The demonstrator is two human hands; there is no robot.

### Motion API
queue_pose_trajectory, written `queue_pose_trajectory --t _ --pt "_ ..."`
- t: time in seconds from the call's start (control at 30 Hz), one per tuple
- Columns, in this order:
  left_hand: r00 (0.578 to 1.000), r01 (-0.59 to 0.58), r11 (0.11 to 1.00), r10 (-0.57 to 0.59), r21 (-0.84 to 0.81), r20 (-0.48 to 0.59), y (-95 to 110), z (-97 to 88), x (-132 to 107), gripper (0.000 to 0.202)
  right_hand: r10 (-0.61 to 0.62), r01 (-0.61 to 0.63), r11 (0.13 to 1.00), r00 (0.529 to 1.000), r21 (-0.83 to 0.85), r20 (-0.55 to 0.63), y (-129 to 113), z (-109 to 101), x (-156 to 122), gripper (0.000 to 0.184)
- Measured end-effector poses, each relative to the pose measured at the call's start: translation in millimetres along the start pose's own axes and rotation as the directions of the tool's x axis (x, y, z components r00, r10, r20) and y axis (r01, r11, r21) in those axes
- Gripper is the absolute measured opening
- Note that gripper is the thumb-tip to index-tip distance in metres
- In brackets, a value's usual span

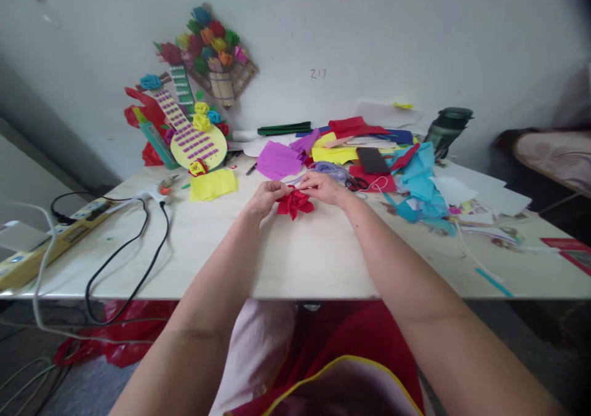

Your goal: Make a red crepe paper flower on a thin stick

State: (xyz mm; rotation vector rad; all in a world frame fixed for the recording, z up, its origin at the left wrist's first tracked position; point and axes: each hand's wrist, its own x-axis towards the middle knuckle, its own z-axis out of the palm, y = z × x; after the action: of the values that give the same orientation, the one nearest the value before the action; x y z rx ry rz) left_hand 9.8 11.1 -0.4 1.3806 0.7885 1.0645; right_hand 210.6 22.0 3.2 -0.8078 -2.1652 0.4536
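Observation:
A red paper flower with pointed petals is held just above the middle of the white table. My left hand pinches its upper left edge between thumb and fingers. From the other side, my right hand is closed on its top edge, and the fingertips of both hands nearly meet. Part of the flower is hidden behind my fingers. Close behind my right hand lie a bundle of pale purple cord and a pair of dark scissors.
Purple paper, yellow paper and blue crepe paper lie around. A phone rests on red paper. A glue gun with black cable and a power strip are left; a dark bottle stands back right.

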Motion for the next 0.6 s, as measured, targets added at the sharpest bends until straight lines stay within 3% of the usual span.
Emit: queue_pose_trajectory --t 0.17,0.3,0.5,0.6 --pt "0.999 -0.031 0.999 0.031 0.018 0.010 -1 -0.7 1 0.019 0.025 -0.023 0.996 1.000 0.082 -0.019 -2 1 0 0.012" --pt "1.000 -0.010 1.000 0.010 -0.024 -0.012 -2 -0.6 0 0.019 0.017 -0.015 0.999 0.999 0.043 -0.045 -5 1 2 0.009" --pt "0.991 0.119 0.968 -0.130 -0.222 -0.037 0 6.3 -2 0.017 0.059 -0.067 0.991 0.995 -0.117 -0.074 -12 -1 2 0.010" --pt "0.980 0.190 0.932 -0.201 -0.308 -0.003 4 9.8 -3 0.033 0.060 -0.074 0.984 0.994 -0.162 -0.088 -15 -1 2 0.012"
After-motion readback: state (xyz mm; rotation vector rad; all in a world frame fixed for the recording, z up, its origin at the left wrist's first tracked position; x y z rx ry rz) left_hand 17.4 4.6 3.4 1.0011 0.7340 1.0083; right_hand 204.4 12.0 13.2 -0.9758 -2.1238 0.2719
